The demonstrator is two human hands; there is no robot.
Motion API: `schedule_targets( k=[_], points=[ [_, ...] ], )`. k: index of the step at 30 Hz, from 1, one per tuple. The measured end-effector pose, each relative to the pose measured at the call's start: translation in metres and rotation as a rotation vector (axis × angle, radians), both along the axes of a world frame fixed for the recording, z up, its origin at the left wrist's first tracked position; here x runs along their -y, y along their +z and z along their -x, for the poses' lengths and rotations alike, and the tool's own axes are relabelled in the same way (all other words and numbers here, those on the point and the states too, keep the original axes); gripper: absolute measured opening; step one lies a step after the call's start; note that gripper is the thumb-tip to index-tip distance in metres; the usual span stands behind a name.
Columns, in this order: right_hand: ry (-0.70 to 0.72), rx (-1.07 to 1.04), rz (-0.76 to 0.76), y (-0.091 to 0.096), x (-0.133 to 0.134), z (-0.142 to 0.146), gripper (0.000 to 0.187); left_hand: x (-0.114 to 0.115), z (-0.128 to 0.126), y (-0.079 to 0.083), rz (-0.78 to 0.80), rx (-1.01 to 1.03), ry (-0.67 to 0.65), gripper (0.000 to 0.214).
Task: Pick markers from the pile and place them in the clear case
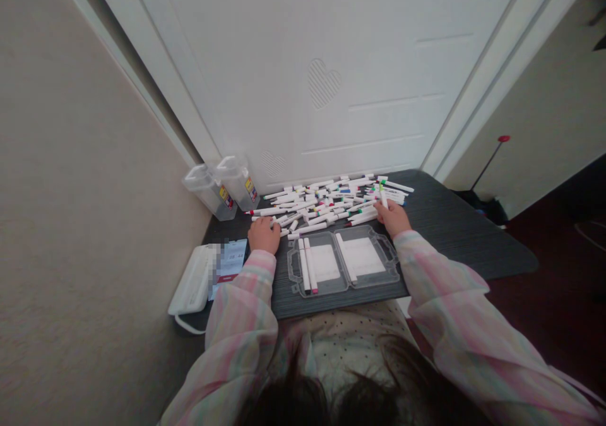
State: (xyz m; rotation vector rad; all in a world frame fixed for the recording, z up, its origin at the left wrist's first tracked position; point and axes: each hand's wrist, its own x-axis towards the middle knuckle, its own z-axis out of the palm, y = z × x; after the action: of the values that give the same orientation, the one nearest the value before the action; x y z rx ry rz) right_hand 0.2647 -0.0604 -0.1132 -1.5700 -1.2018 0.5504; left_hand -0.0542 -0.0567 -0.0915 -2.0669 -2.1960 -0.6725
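Observation:
My right hand point(394, 219) pinches a white marker with a green end point(382, 195), held tilted upright at the right side of the marker pile. My left hand point(264, 234) is at the pile's left edge, its fingers curled around the end of a white marker point(274, 223), partly hidden by the fingers. Many white markers with coloured ends point(326, 202) lie heaped between and beyond my hands. In front of me an unfolded clear plastic case point(331, 290) lies flat. Two markers point(307, 265) lie in its left half and one marker point(345, 259) in its right half, beside white sheets.
Two clear plastic containers point(208, 192) stand at the back left against the door point(284, 66). Left of my forearm lie a phone point(231, 259) with a lit screen and a white case with a strap point(192, 284). The dark tabletop point(464, 243) extends rightward to a rounded edge.

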Motion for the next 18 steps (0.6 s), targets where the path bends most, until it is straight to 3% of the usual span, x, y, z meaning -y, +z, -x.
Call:
schedule_targets(
  k=[18],
  points=[
    [0.001, -0.031, 0.018, -0.0004, -0.0018, 0.0001, 0.033, 0.0012, -0.0001, -0.0003, -0.005, 0.002, -0.020, 0.024]
  ],
)
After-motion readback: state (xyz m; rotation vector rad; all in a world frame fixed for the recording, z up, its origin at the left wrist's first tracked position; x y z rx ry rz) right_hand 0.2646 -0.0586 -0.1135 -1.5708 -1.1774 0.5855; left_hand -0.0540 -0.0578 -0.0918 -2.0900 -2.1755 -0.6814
